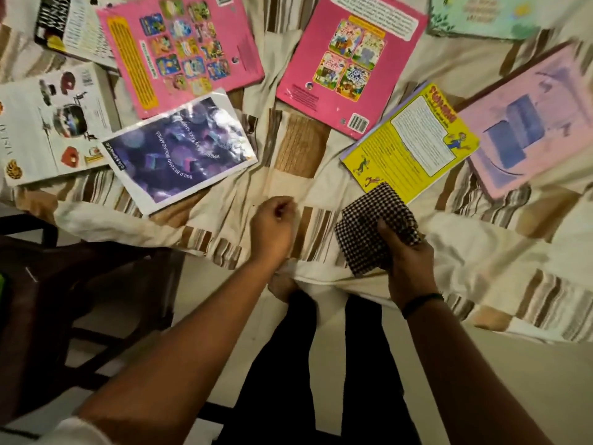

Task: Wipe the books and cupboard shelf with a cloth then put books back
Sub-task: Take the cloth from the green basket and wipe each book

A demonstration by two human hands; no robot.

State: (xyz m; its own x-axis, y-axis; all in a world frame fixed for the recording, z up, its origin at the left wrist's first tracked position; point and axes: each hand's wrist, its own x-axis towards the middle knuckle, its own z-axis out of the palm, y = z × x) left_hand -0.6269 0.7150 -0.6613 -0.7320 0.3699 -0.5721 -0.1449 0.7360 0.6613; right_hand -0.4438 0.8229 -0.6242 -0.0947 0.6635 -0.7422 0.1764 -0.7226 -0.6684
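Several books lie flat on a bed with a cream and brown striped sheet (301,149). A purple booklet (179,149) lies left of centre, two pink books (179,49) (349,62) sit farther back, a yellow book (414,139) lies to the right, and a pale pink book (532,123) is at the far right. My right hand (407,255) grips a folded black and white checked cloth (369,226) just below the yellow book's near corner. My left hand (272,226) is a closed fist with nothing in it, resting on the sheet near the bed's edge.
A white book (48,123) and a black and white one (67,24) lie at the left, a green-toned one (487,14) at the top right. A dark wooden chair (64,284) stands left of my legs (321,364) on the pale floor.
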